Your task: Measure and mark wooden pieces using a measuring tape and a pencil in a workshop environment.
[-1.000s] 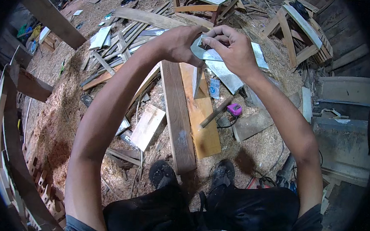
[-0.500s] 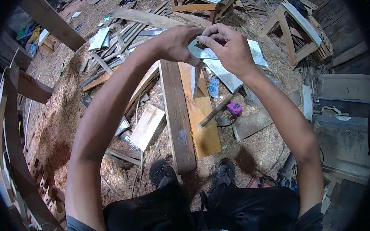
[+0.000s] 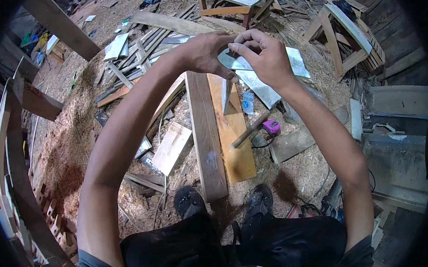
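Note:
Both my arms reach forward and curve inward, with the hands close together at the upper middle. My left hand (image 3: pixel 211 52) is curled, its thumb pointing right; its fingertips and whatever they hold are hidden. Just below that thumb a narrow pale tapering strip (image 3: pixel 226 98) points down over the boards; I cannot tell whether the hand grips it. My right hand (image 3: pixel 265 58) has its thumb and fingers bent together in a pinch, on something too small or hidden to name. A pale greenish flat sheet (image 3: pixel 236 63) shows between the hands.
Below the hands lie a long brown plank (image 3: pixel 205 138) and an orange-yellow board (image 3: pixel 237 156). A hammer-like wooden handle (image 3: pixel 249 130) and a purple tape measure (image 3: pixel 271 127) are on the right. Scrap wood (image 3: pixel 172 148) and shavings cover the floor. Power tool (image 3: pixel 333 200) at lower right.
The hands keep nearly the same pose; the left thumb sits very slightly lower. The whole view has shifted a little.

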`<state>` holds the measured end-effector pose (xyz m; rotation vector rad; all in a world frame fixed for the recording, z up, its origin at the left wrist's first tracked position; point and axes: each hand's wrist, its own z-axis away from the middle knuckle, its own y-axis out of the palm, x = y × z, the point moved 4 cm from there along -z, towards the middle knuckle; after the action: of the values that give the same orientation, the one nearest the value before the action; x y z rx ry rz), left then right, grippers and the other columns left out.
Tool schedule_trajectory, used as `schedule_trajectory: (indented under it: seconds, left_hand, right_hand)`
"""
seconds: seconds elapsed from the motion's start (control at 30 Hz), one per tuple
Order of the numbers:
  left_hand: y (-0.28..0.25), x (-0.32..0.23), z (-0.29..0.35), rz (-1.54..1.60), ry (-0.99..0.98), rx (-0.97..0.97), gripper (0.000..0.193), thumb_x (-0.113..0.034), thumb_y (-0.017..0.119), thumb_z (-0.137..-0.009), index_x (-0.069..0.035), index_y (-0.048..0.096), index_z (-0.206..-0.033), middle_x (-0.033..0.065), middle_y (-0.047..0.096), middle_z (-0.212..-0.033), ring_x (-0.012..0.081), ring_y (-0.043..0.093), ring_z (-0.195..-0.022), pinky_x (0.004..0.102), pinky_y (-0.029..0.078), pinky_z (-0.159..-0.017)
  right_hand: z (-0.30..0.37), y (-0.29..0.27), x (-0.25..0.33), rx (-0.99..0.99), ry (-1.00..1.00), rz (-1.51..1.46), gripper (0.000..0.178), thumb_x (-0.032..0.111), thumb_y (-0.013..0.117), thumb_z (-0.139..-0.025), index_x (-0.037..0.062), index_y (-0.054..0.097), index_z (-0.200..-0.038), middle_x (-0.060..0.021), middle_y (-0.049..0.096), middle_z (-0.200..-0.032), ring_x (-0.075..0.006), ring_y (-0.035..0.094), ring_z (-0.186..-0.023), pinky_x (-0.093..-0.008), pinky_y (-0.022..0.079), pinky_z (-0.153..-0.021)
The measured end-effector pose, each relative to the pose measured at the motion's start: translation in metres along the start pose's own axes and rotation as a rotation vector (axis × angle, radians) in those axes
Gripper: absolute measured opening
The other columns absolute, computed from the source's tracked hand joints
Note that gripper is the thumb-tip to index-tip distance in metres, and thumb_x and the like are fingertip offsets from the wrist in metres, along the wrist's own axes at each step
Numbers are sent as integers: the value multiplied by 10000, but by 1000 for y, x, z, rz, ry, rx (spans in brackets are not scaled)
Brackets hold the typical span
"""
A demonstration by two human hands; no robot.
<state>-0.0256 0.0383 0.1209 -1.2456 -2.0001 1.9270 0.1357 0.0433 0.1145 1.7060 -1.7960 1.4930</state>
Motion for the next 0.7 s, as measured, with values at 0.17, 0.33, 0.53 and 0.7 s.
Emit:
schedule_trajectory:
  seconds: [0.17, 0.33, 0.53, 0.7]
  left_hand:
    - [2, 7, 2, 311, 8, -127, 667, -426, 836, -748, -20, 621, -1231, 167, 676, -1112, 283, 649, -1076, 422, 508, -947]
    - [-3, 21, 4, 325, -117, -149, 472, -318, 858, -779, -49, 670, -1118, 88, 649, -1161, 223, 616, -1106, 377, 458, -1023]
    - [-6, 17, 7, 286, -114, -174, 339, -277, 857, -783, -48, 727, -997, 46, 657, -1137, 179, 615, -1067, 372, 465, -1002]
    - [-5, 13, 4, 386, -87, -129, 255, -190, 822, -810, -47, 736, -1002, 48, 658, -1140, 177, 621, -1040, 366, 470, -982]
  right_hand:
    - [-1, 0, 7, -50, -22, 1, 173, 171, 713, -901, 1, 711, -934, -76, 707, -833, -131, 695, -763, -294, 533, -673]
    - [-1, 3, 6, -14, 32, -34, 180, 163, 697, -911, 8, 743, -990, -104, 736, -864, -160, 711, -789, -305, 545, -696]
    - [-2, 0, 13, -83, -220, 171, 191, 136, 679, -916, 11, 741, -1046, -156, 746, -975, -231, 734, -880, -333, 569, -762]
    - [-1, -2, 12, -108, -289, 186, 184, 132, 687, -908, 6, 735, -1034, -151, 738, -957, -217, 723, -855, -333, 558, -750]
